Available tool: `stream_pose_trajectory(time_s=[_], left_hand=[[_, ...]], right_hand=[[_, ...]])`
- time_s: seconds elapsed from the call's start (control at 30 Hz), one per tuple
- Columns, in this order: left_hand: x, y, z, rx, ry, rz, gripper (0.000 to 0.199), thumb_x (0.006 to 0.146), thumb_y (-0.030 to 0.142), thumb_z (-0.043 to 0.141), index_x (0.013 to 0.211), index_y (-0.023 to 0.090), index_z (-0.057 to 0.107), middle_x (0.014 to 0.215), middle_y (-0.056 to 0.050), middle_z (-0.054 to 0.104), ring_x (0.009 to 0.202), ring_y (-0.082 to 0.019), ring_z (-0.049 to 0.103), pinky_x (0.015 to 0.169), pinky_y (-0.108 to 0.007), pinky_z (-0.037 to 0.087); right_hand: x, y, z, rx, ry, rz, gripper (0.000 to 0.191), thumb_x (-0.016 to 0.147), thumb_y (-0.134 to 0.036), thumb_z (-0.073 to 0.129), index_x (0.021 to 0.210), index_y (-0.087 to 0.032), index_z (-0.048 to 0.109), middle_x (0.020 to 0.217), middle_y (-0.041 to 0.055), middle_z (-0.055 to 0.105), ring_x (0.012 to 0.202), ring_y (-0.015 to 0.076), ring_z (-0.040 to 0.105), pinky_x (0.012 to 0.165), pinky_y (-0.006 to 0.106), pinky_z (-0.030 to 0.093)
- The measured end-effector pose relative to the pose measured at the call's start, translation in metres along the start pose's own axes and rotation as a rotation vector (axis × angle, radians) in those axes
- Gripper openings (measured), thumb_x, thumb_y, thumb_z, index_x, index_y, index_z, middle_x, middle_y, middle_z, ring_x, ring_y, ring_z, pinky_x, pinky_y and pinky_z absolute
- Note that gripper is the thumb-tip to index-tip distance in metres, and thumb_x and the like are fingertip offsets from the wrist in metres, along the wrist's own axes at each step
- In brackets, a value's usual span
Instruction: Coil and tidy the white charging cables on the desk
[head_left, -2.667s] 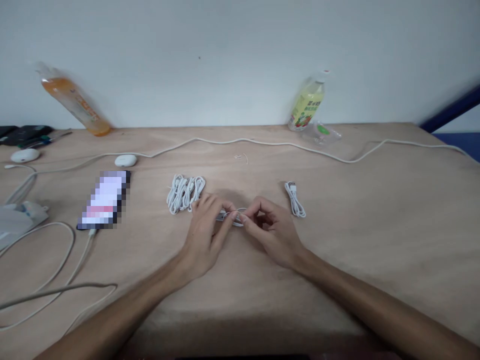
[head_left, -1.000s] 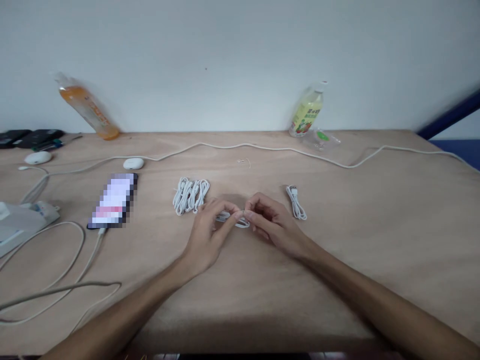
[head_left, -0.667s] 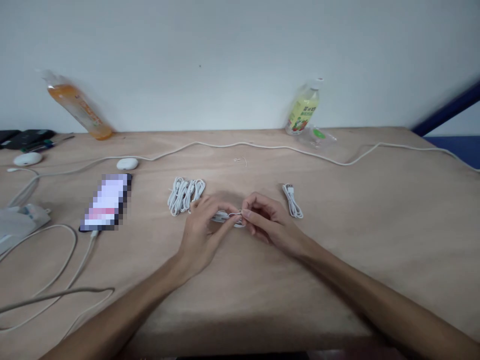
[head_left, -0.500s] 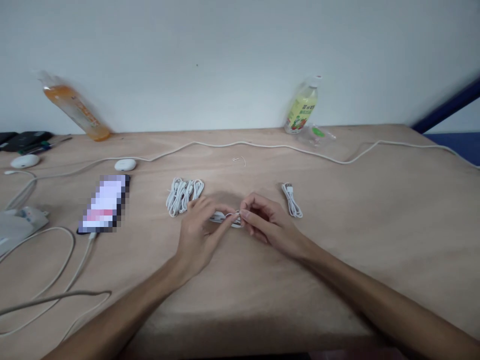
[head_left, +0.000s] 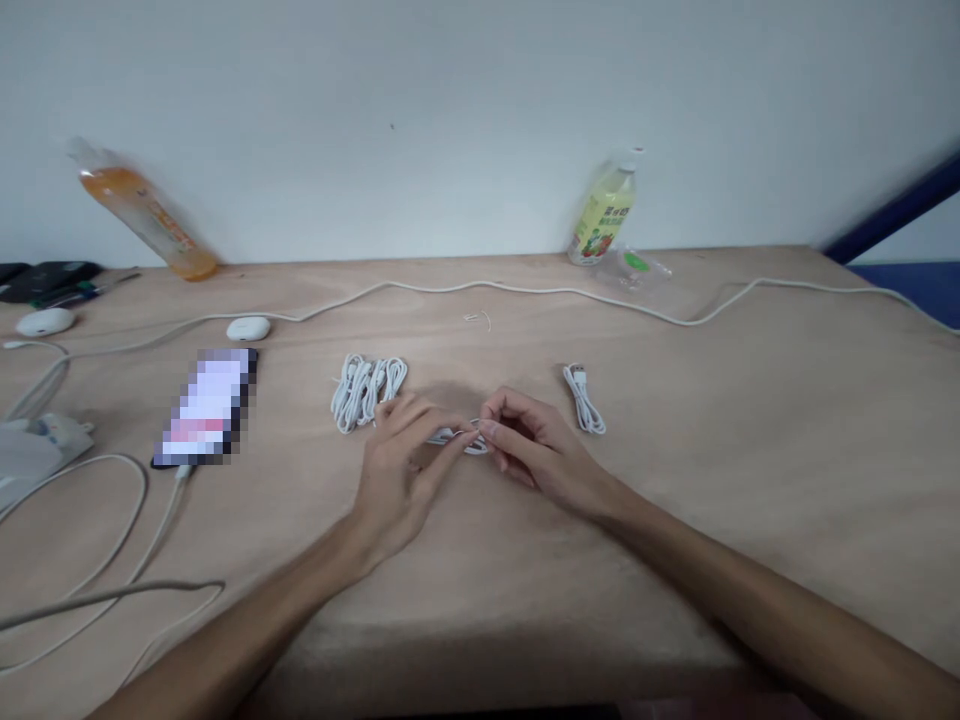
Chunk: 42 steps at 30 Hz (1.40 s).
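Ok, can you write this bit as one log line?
left hand: at cable | right hand: pinching at cable | beyond left hand: coils | beyond right hand: lone coil

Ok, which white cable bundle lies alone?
The rightmost bundle, beyond the right hand; the clustered bundles lie by the left hand; another bundle is between the hands.

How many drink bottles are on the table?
2. A clear plastic bottle of orange drink is at the back left of the brown wooden table; a clear plastic bottle with a yellow label is at the back right. I see no others partly hidden.
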<state>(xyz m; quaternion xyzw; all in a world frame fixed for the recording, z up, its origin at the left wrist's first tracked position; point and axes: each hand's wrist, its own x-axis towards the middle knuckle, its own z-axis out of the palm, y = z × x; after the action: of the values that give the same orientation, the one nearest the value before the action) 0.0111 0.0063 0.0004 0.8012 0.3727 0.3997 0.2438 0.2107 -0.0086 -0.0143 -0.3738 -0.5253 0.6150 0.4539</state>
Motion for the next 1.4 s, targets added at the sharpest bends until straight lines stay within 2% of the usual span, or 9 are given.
stream_pose_trajectory(time_s=[0.17,0.4,0.73,0.87,1.07,1.23,1.4], left_hand=[[0.0000,-0.0001,0.0015,-0.027,0.012,-0.015,0.013,0.103,0.027,0.070,0.091,0.026,0.075,0.086,0.001,0.077,0.084,-0.023,0.067,0.095,-0.042,0.045],[-0.0009,-0.0009,0.0037,-0.093,0.045,-0.133,0.013,0.100,0.032,0.075,0.088,0.027,0.077,0.088,0.001,0.079,0.085,-0.023,0.067,0.095,-0.043,0.045],[0.0000,-0.0008,0.0038,-0.129,0.049,-0.131,0.013,0.100,0.031,0.076,0.087,0.027,0.077,0.086,0.002,0.079,0.083,-0.022,0.067,0.092,-0.041,0.046],[-0.0011,-0.0027,0.0047,-0.139,0.060,-0.136,0.010,0.100,0.028,0.076,0.090,0.027,0.078,0.089,0.002,0.081,0.085,-0.022,0.071,0.092,-0.040,0.044],[-0.0011,-0.0030,0.0036,-0.166,0.049,-0.208,0.015,0.104,0.034,0.068,0.098,0.026,0.079,0.098,-0.001,0.084,0.093,-0.025,0.073,0.095,-0.042,0.045],[-0.0014,-0.0048,0.0047,-0.183,0.045,-0.214,0.014,0.103,0.034,0.070,0.095,0.026,0.079,0.094,-0.001,0.082,0.090,-0.024,0.072,0.095,-0.042,0.045],[-0.0001,-0.0047,0.0058,-0.240,0.081,-0.254,0.012,0.099,0.032,0.074,0.090,0.026,0.080,0.089,0.001,0.081,0.085,-0.022,0.070,0.091,-0.039,0.046]], right_hand=[[0.0002,-0.0006,-0.0006,-0.021,0.012,0.000,0.034,0.098,-0.051,0.072,0.087,-0.023,0.058,0.066,-0.0073,0.050,0.053,0.0094,0.039,0.046,0.023,0.027],[0.0016,-0.0006,-0.0031,-0.065,0.024,-0.037,0.031,0.099,-0.050,0.073,0.088,-0.023,0.062,0.066,-0.0068,0.050,0.053,0.0098,0.039,0.045,0.024,0.026],[0.0017,0.0007,-0.0039,-0.065,0.007,-0.064,0.029,0.100,-0.047,0.073,0.088,-0.023,0.063,0.069,-0.0068,0.052,0.053,0.0091,0.040,0.048,0.025,0.029],[0.0033,0.0011,-0.0063,-0.117,0.038,-0.097,0.029,0.099,-0.047,0.074,0.087,-0.022,0.065,0.070,-0.0059,0.053,0.055,0.0091,0.043,0.049,0.025,0.030],[0.0036,0.0025,-0.0077,-0.122,0.120,-0.104,0.033,0.096,-0.052,0.076,0.087,-0.022,0.066,0.066,-0.0067,0.052,0.052,0.0096,0.044,0.047,0.025,0.033],[0.0031,0.0019,-0.0077,-0.123,0.189,-0.128,0.035,0.096,-0.053,0.076,0.086,-0.022,0.064,0.064,-0.0073,0.052,0.050,0.0092,0.043,0.046,0.024,0.033],[0.0034,0.0009,-0.0079,-0.109,0.171,-0.107,0.035,0.097,-0.055,0.074,0.095,-0.021,0.067,0.064,-0.0075,0.053,0.050,0.0095,0.043,0.047,0.025,0.032]])
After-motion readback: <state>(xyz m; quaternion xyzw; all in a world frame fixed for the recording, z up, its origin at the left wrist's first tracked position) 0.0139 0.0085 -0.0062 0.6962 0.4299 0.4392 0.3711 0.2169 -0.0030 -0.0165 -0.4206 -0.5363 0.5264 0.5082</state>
